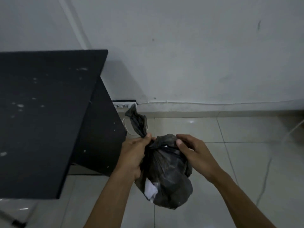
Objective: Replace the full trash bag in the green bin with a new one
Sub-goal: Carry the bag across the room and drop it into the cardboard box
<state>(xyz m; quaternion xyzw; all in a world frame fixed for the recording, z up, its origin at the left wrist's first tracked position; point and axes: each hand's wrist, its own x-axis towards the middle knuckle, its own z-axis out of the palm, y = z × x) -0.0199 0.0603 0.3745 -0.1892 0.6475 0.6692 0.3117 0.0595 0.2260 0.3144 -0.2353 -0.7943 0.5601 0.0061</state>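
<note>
A full black trash bag (pixel 169 183) hangs in the air above the tiled floor, with something white showing through its lower left side. My left hand (pixel 133 155) is closed around one twisted handle of the bag, whose loose end sticks up past my thumb. My right hand (pixel 192 150) pinches the other handle at the knot on top of the bag. The green bin is not in sight.
A black desk (pixel 41 112) fills the left half, its side panel close to my left hand. A white power strip (pixel 123 105) and a thin cable lie along the wall base behind the bag. Pale floor tiles (pixel 246 162) spread to the right.
</note>
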